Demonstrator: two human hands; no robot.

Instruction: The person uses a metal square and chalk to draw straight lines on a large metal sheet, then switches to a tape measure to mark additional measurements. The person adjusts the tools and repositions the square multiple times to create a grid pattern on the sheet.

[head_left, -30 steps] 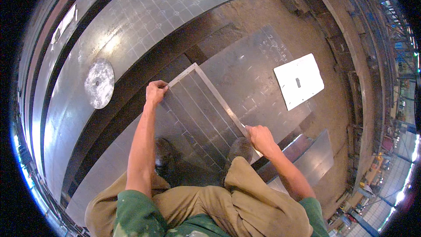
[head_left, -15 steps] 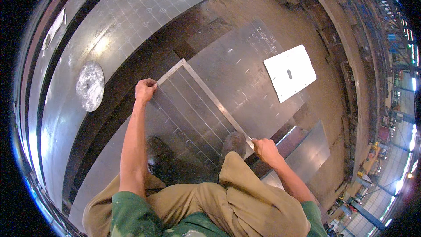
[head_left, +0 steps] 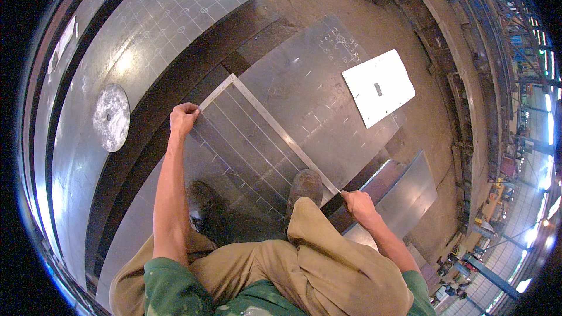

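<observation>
A large L-shaped steel square [head_left: 274, 127] lies on a dark steel plate [head_left: 293, 76] marked with several parallel chalk lines. My left hand [head_left: 185, 119] is closed on the end of its short leg, fingertips pinching the metal. At the opposite end, my right hand [head_left: 358, 207] is closed round the tip of the long leg; its fingers partly hide that tip. The corner of the square points away from me. My right boot [head_left: 305, 186] rests beside the long leg, and my left boot [head_left: 202, 205] stands on the plate in shadow.
A white board [head_left: 379, 88] with a dark slot lies on the plate's right part. To the left is a larger chalk-marked plate [head_left: 193, 0] bearing a round metal disc [head_left: 111, 118]. Smaller steel pieces [head_left: 404, 199] lie at right, near long beams [head_left: 436, 41].
The whole view has shifted slightly, moving the plate and board up and left in the picture. Both hands keep their hold on the square; the right hand sits slightly farther out along it.
</observation>
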